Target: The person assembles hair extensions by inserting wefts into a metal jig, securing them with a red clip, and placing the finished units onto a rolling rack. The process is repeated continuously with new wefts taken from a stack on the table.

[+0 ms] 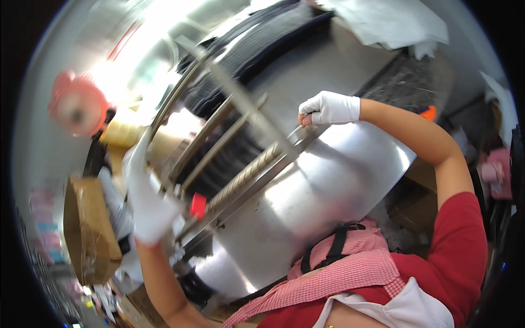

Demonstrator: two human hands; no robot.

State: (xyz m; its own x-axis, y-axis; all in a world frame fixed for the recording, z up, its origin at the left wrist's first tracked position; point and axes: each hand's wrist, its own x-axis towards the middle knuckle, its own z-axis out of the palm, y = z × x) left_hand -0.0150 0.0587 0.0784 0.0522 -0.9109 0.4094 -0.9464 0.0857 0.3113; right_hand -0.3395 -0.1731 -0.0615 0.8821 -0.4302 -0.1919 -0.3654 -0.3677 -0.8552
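A metal frame with several parallel bars (240,180) slants over a shiny metal table. A red block (198,206) sits on its lower left part. My right hand (331,108), in a white glove with bare fingertips, is closed at the frame's right corner. A thin pale piece shows between its fingers and the corner, too small to name. At the frame's left end is my left hand (149,202), also white-gloved and smeared by motion. It reaches upward beside the bars; its grip cannot be made out.
Dark folded fabric (268,41) lies across the table's far side. Bare metal tabletop (322,186) shows in front of me. A pink round fan (79,104) and yellow rolls (121,128) stand at the left, above a cardboard box (93,229). White sheets (388,24) hang at the far right.
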